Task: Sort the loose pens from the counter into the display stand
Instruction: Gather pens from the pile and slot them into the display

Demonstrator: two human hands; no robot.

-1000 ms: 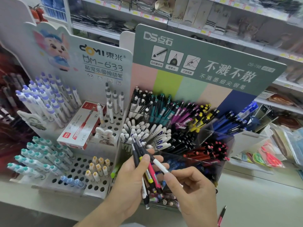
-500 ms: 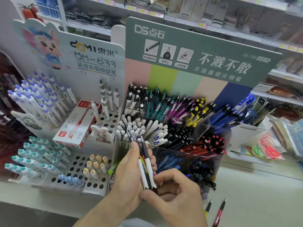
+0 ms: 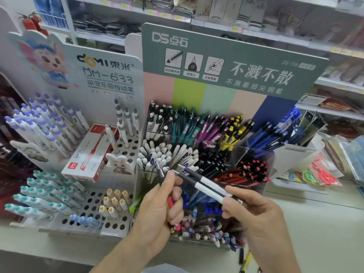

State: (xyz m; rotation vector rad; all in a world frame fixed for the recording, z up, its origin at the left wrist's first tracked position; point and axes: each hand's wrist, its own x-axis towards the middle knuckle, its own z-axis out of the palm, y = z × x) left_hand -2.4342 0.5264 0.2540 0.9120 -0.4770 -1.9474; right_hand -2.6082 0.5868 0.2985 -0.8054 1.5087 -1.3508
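Light was bright, even, diffuse; shadows faint. Wide-angle lens bowed the shelves [image 3: 256,30] at frame edges. Right-side goods and far background were soft, slightly blurred.

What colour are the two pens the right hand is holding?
The two pens pinched by the right hand are black and white, seen in the head view.

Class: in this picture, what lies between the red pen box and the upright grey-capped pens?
In the head view, one loose white pen leans between the red pen box and the grey-capped pens, against the box.
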